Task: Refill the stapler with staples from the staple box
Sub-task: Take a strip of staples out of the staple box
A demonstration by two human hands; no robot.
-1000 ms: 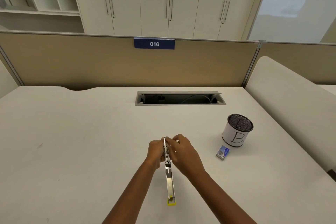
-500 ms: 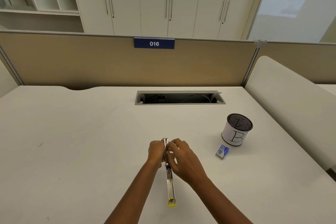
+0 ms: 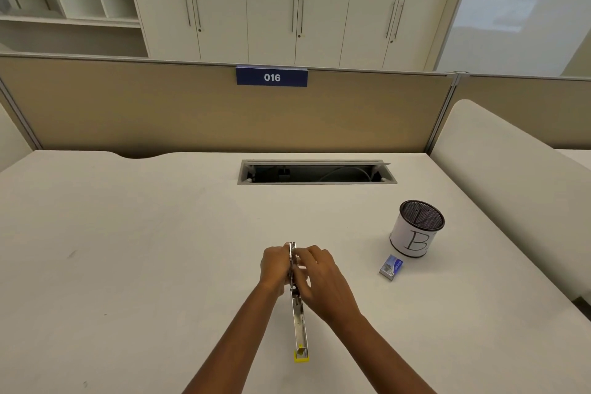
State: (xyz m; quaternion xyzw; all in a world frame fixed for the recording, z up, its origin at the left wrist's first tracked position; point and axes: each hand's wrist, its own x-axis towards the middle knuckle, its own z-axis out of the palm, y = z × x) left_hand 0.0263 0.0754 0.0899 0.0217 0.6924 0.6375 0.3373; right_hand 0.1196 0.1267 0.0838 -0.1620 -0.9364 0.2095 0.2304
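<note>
The stapler [image 3: 300, 326] lies swung open along the desk, a long metal channel with a yellow end piece nearest me. My left hand [image 3: 274, 267] grips its far end from the left. My right hand [image 3: 323, 281] is closed over the same far end from the right, fingers pinched at the metal magazine; what the fingertips hold is hidden. The small blue staple box [image 3: 391, 266] lies on the desk to the right, apart from both hands.
A white mesh-topped pen cup marked "B" [image 3: 415, 229] stands just behind the staple box. An open cable slot [image 3: 316, 172] is set in the white desk [image 3: 128, 249] further back. A beige partition [image 3: 160, 112] closes the far edge; a padded divider [image 3: 511, 185] runs along the right.
Both hands stay on the stapler's far end. The right hand's fingers have shifted slightly over the magazine. The stapler and staple box have not moved.
</note>
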